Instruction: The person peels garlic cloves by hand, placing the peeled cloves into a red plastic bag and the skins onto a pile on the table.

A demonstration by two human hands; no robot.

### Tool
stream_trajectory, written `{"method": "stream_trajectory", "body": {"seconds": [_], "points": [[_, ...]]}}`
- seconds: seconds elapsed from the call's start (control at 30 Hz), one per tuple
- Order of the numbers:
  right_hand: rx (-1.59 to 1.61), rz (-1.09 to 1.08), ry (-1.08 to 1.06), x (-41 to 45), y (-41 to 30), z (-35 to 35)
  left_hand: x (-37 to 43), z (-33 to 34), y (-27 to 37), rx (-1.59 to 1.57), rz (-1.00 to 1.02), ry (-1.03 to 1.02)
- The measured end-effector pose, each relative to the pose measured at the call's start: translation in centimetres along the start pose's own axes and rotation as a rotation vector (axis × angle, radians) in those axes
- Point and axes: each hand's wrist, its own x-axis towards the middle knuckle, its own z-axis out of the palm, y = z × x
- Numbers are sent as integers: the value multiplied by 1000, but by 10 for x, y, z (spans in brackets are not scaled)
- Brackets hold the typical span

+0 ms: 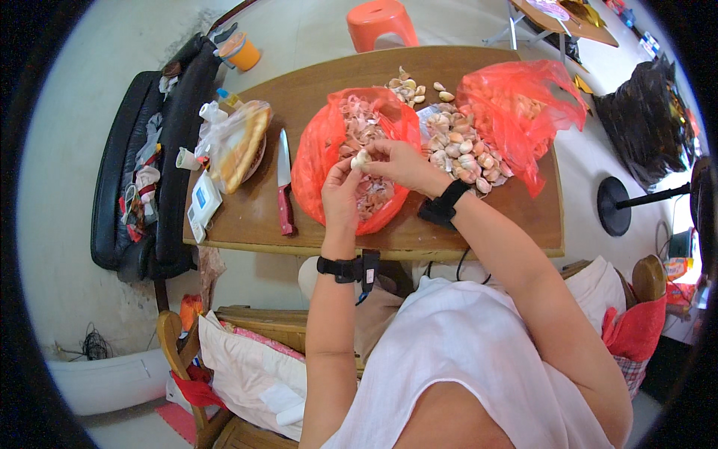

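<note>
Between the fingertips of my left hand (341, 193) and my right hand (401, 165) is a pale garlic clove (360, 159). Both hands hold it above a red plastic bag (314, 168), whose mouth gapes around a heap of papery garlic skins (364, 120). Right of the bag lies a pile of garlic bulbs and loose cloves (463, 146), partly hidden by my right hand and wrist. Farther back sits a small group of cloves (406, 90). Another red plastic bag (505, 106), full of pale pieces, stands at the right.
A kitchen knife (284, 185) with a red handle lies left of the skins bag on the wooden table (258, 224). Beyond it are bread in a clear bag (244, 151), a paper cup (188, 159) and a white box (206, 197). An orange stool (381, 22) stands behind the table.
</note>
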Motion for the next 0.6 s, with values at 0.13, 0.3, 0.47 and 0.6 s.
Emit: {"method": "stream_trajectory", "body": {"seconds": [0.13, 0.3, 0.47, 0.6], "points": [[252, 107, -5, -4, -12, -5, 0, 7, 2, 185, 100, -9], [372, 108, -49, -5, -13, -17, -2, 24, 8, 238, 201, -31], [449, 103, -102, -8, -16, -28, 6, 26, 6, 58, 61, -71], [515, 122, -94, -9, -22, -34, 13, 21, 5, -78, -42, -159]]}}
